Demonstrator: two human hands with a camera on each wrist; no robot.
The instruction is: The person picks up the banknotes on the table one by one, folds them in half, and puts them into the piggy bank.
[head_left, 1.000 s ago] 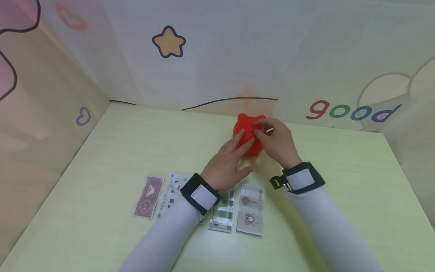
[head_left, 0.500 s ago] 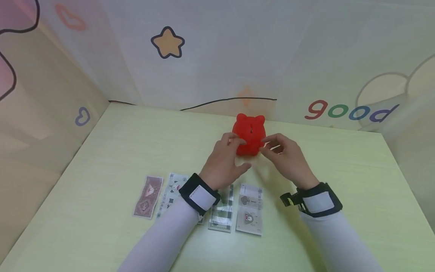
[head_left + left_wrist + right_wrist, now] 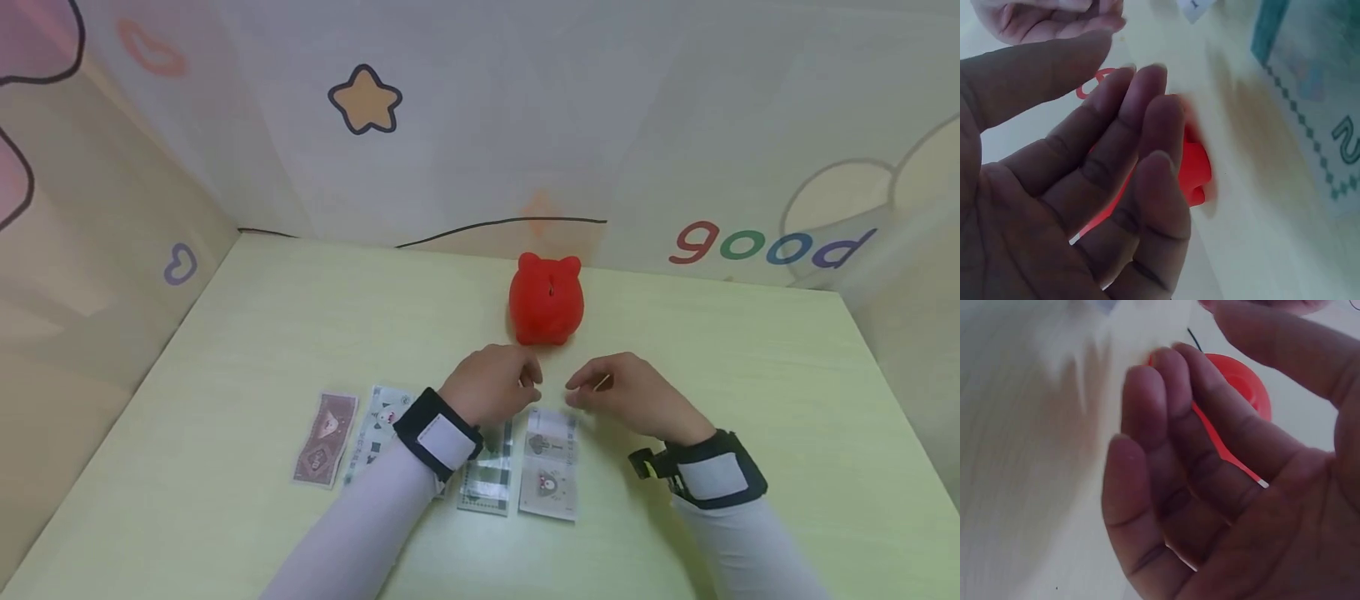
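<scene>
1. I see the red piggy bank point(image 3: 547, 302) standing on the surface point(image 3: 225, 375), its slot point(image 3: 551, 288) on top.
2. I read the left hand point(image 3: 491, 385) just on the near side of the piggy bank—fingers loosely bent, thumb apart, holding nothing.
3. I read the right hand point(image 3: 637, 396) at its near right—fingers likewise bent, holding nothing.
4. I log four notes on its near side: purple note point(image 3: 327, 440) and pale blue note point(image 3: 382, 421) leftward, green note point(image 3: 487, 479) slightly left, grey note point(image 3: 550, 467) straight in front.

pale sleeves point(image 3: 352, 525) meet black wristbands point(image 3: 438, 434) (each white-patched).
</scene>
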